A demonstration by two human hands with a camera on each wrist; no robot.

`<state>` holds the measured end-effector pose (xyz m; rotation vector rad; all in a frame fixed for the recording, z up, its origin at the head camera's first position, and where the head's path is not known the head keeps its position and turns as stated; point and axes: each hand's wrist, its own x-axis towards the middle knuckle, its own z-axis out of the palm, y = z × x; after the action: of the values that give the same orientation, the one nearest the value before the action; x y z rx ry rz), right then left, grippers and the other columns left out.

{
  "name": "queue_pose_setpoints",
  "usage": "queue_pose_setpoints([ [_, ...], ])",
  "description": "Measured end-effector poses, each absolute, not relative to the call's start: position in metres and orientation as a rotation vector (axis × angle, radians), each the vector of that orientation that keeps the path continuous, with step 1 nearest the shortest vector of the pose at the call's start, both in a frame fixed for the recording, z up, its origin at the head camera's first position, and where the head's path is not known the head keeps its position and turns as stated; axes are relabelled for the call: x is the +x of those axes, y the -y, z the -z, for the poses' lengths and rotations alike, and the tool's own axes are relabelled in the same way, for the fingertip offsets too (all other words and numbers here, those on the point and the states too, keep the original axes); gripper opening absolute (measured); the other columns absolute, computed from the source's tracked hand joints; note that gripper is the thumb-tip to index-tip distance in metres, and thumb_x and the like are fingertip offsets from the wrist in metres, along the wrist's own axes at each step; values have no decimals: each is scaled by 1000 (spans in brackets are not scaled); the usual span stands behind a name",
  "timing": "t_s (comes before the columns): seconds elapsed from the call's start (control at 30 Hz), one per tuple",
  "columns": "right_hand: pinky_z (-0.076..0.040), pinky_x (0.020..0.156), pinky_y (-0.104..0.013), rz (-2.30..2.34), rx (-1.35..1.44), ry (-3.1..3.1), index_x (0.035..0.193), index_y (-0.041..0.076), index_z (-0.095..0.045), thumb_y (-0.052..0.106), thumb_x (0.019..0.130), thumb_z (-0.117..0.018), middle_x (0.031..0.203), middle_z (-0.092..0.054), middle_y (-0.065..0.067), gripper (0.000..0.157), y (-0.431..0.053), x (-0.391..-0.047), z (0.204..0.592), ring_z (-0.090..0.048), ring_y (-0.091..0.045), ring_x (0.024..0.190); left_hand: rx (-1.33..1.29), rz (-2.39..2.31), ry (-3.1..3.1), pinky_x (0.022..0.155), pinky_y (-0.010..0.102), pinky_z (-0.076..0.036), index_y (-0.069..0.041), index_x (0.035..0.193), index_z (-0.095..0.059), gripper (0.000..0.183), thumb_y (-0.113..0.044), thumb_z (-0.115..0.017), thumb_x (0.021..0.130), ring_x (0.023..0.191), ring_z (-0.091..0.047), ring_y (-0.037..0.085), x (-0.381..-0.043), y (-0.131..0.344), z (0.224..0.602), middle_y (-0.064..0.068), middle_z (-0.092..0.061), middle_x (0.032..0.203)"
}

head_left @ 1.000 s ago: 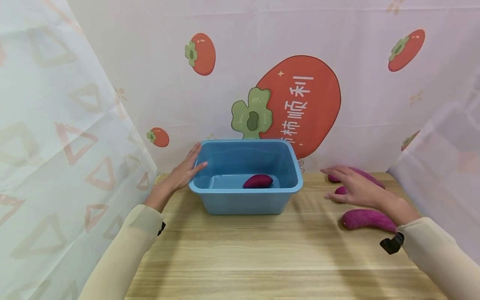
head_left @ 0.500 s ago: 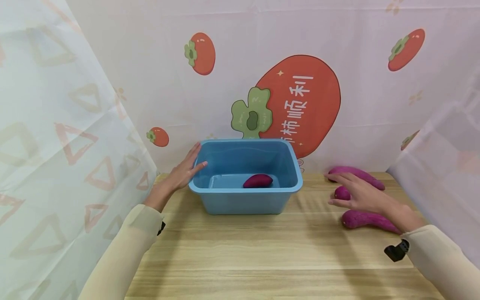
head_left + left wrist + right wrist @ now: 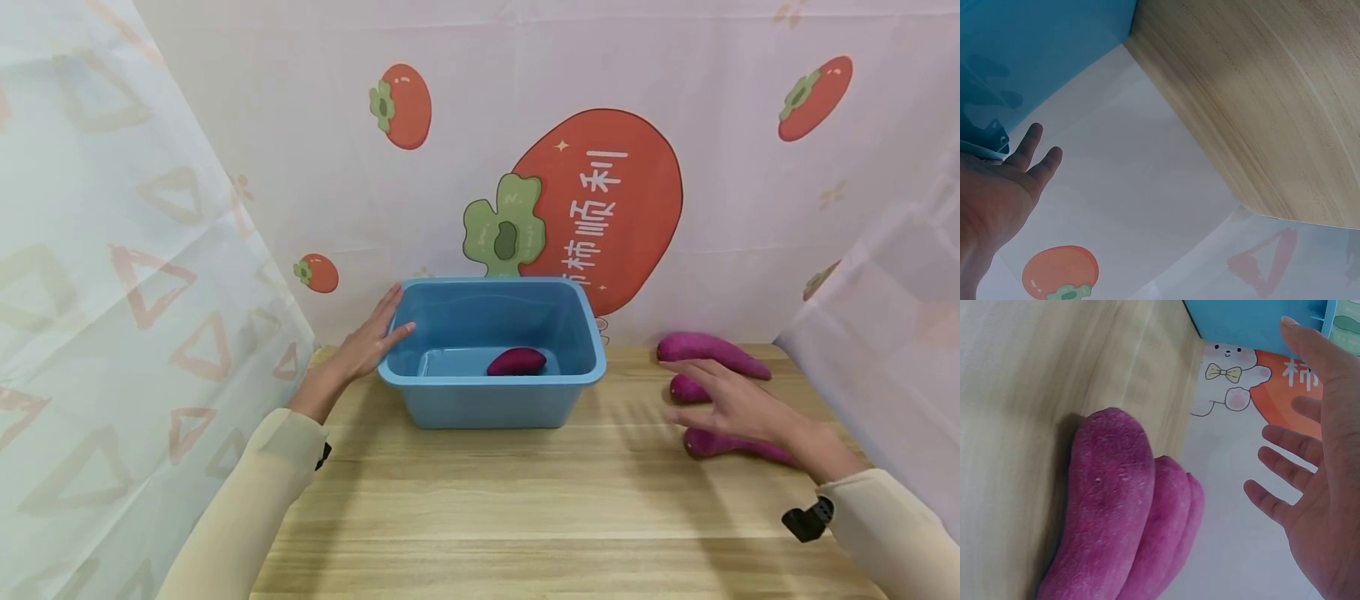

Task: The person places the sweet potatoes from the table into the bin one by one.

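A blue plastic basin [image 3: 487, 406] stands near the back wall with one purple sweet potato [image 3: 517, 362] lying on its floor. My left hand [image 3: 365, 342] rests at the basin's left rim, fingers straight and thumb reaching over the inside. In the left wrist view, two extended fingers [image 3: 1045, 172] show beside the basin wall. My right hand [image 3: 738, 406] hovers with spread fingers over three purple sweet potatoes at the right: a back one [image 3: 712, 352], a middle one [image 3: 686, 388] partly hidden by the hand, and a front one [image 3: 708, 442]. In the right wrist view its palm [image 3: 1322, 519] holds nothing.
The pale wooden table [image 3: 487, 517] carries everything. A white cloth backdrop [image 3: 262, 125] with printed persimmons rises behind, and cloth walls close in the left and right sides.
My right hand has drifted right and toward me, from the back sweet potatoes to over the middle and front ones. The left hand and basin stay put.
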<state>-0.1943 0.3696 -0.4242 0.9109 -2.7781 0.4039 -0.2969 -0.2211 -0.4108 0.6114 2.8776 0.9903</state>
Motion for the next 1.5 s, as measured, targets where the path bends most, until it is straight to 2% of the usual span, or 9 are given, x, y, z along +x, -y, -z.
queue_pose_setpoints([
  [0.07,-47,100,-41,-402,875,2812,148,11,-60,47,88,-86,147,-61,-10,75,-370,-191,424,-55,-29,133,612,-993,-2879,119,81,-16,-19,172,2,83,-56,-39,109,165,-1,35,-297,221,411,-2,8,179],
  [0.17,-47,101,-39,-371,856,2836,150,13,-58,48,87,-86,150,-58,-9,78,-372,-187,426,-55,-27,134,616,-996,-2880,119,81,-16,-19,172,1,83,-55,-39,109,165,-1,36,-297,221,411,-2,8,179],
  [0.27,-42,103,-26,-352,869,2821,150,10,-58,45,85,-88,149,-58,-10,80,-375,-185,429,-56,-29,134,618,-996,-2880,119,80,-16,-19,172,2,83,-56,-39,109,165,-1,36,-297,221,411,-2,8,179],
  [0.4,-22,108,-3,-377,901,2780,145,5,-60,42,82,-91,143,-62,-13,79,-379,-184,436,-57,-33,131,620,-1000,-2878,119,80,-15,-20,172,2,83,-56,-39,109,165,-1,35,-297,221,411,-2,8,179],
  [0.47,-12,107,2,-395,915,2762,143,5,-62,41,81,-92,140,-65,-12,78,-381,-184,439,-58,-33,129,617,-1004,-2877,119,80,-15,-20,172,2,83,-55,-40,109,165,-1,35,-297,221,410,-2,8,179],
  [0.7,-18,105,-1,-457,956,2715,139,4,-63,31,76,-96,135,-67,-12,76,-386,-180,446,-59,-35,124,610,-982,-2890,116,84,-14,-17,172,-1,82,-54,-40,110,164,-4,39,-300,221,409,5,6,180],
  [0.9,-14,107,1,-487,973,2718,143,9,-62,33,75,-97,139,-65,-13,80,-390,-180,455,-56,-37,126,603,-993,-2880,117,83,-15,-19,172,0,81,-53,-40,110,164,-3,38,-300,222,409,3,6,180],
  [1.03,-12,108,1,-488,1001,2708,142,8,-62,34,74,-97,138,-65,-15,81,-393,-179,461,-55,-38,125,595,-984,-2875,116,84,-14,-20,172,2,82,-55,-39,110,164,-3,39,-299,223,410,2,7,180],
  [1.5,-14,109,0,-484,1029,2669,142,12,-64,35,65,-102,134,-68,-11,89,-400,-169,470,-57,-30,122,601,-1002,-2872,118,81,-16,-20,172,1,82,-54,-39,110,165,-2,37,-297,220,411,1,7,180],
])
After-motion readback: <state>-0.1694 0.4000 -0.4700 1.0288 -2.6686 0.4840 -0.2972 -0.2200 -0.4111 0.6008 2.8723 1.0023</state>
